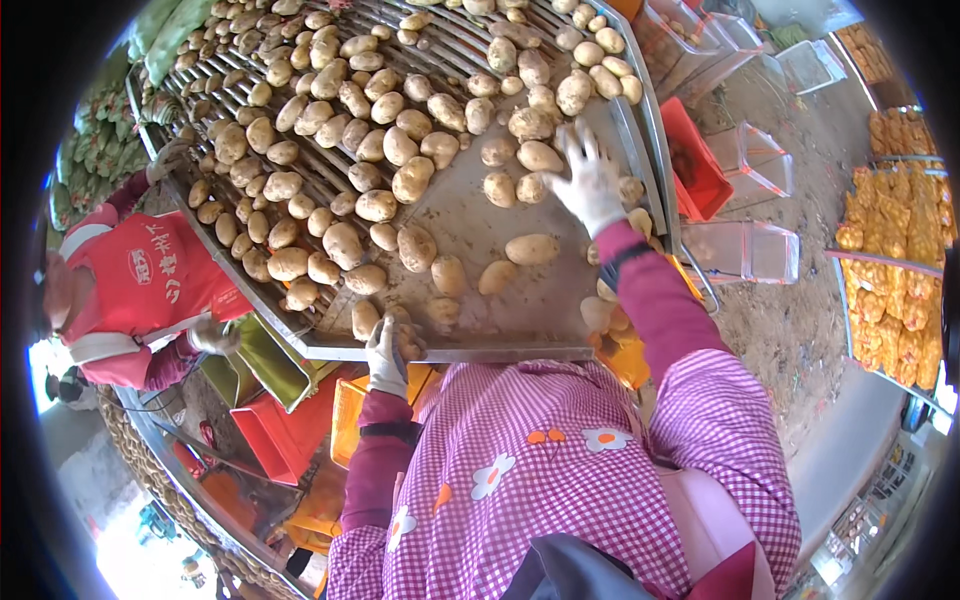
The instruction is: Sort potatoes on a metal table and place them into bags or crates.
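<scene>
Many potatoes (343, 246) lie on a metal sorting table, part slatted rack (442, 56) and part flat metal plate (480, 217). My right hand (585, 176), in a whitish glove, is spread with its fingers apart over the plate's right side, close to a potato (539, 157) at its fingertips; no potato shows in its grasp. At the near edge (480, 354) of the table, my left hand (388, 352), also gloved, has its fingers against one or more potatoes (409, 341); whether it grips them cannot be told.
A co-worker in a red apron (161, 266) stands at the left, one gloved hand at the table. Below the table are an orange crate (349, 420), a red crate (277, 435) and green crates (277, 364). A red bin (694, 161) and clear crates (739, 251) stand right, with net sacks (892, 262) beyond.
</scene>
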